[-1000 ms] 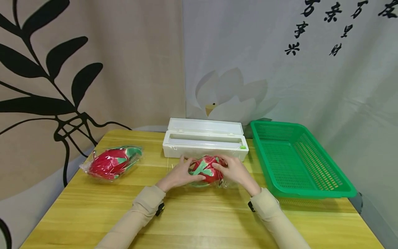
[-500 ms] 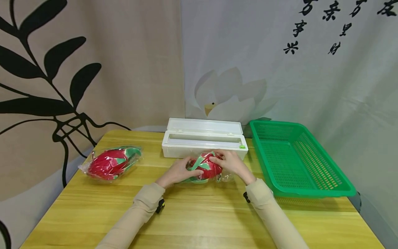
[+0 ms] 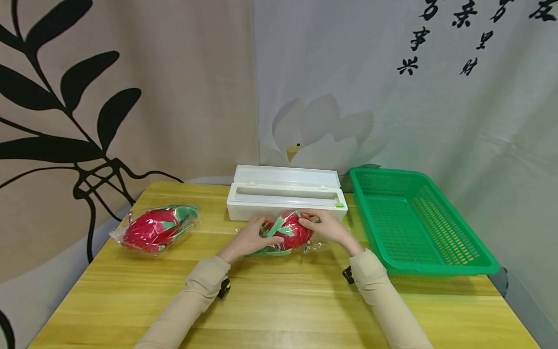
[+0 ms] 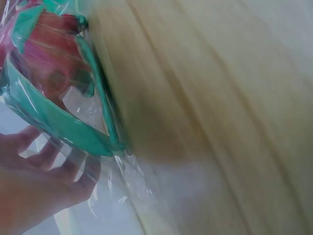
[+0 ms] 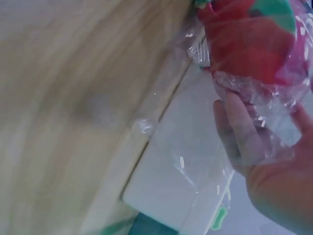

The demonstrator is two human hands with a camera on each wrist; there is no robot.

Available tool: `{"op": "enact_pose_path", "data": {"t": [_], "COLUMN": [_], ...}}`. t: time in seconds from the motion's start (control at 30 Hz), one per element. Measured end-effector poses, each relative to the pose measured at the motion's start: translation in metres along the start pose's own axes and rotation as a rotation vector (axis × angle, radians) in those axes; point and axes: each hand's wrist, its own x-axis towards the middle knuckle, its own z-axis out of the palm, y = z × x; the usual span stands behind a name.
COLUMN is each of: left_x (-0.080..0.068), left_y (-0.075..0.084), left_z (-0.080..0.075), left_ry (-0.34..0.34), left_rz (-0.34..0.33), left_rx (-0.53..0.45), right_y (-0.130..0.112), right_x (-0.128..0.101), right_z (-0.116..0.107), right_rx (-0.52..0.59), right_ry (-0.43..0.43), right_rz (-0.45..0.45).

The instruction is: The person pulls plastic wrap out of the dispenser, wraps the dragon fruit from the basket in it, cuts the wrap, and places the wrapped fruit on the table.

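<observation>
My left hand cups the left side of a red dragon fruit, thumb laid over one of its green scales, fingers curled round it through a sheet of clear cling film. My right hand closes on the fruit's right side the same way, fingers pressed on the film over the top. The two hands sit a little apart with the fruit clamped between them. From the left wrist view the film trails off loose below the fruit and my fingers show behind it; from the right wrist view my fingers press crinkled film against the red skin.

The fruit rests on the wooden worktop, near its middle, just in front of a white cling film dispenser box whose lid stands open at the back. To the right of the box lies a green plastic basket, close beside it. Well apart on the left side of the worktop lies a second dragon fruit, already covered in film. Behind the worktop hangs a printed cloth backdrop.
</observation>
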Motion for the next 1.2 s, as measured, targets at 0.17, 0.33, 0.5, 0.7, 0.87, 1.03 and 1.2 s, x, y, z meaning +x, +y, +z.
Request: {"op": "enact_pose_path", "data": {"t": [0.17, 0.33, 0.5, 0.7, 0.87, 1.03, 1.2], "left_x": [-0.002, -0.003, -0.005, -0.006, -0.007, -0.004, 0.002], "left_y": [0.0, 0.0, 0.001, 0.001, 0.001, 0.009, 0.027], "left_z": [-0.002, -0.006, -0.008, -0.007, -0.009, -0.013, -0.02], "left_ry": [0.006, -0.011, -0.002, -0.003, -0.018, 0.013, 0.11], "left_rz": [0.033, 0.05, 0.063, 0.083, 0.078, 0.1, 0.175], "left_rx": [0.049, 0.075, 0.126, 0.135, 0.12, 0.103, 0.111], "right_y": [0.006, 0.011, 0.017, 0.027, 0.037, 0.049, 0.056], "right_x": [-0.005, -0.011, -0.013, -0.008, -0.004, -0.001, 0.001], "right_z": [-0.003, -0.005, -0.002, 0.002, 0.002, 0.001, -0.001], "right_rx": [0.069, 0.105, 0.108, 0.04, -0.057, -0.018, 0.001], "right_ry": [-0.023, 0.022, 0.233, 0.67, 0.777, 0.675, 0.647], "right_rz": [-0.078, -0.032, 0.06, 0.093, 0.181, 0.291, 0.297]}}
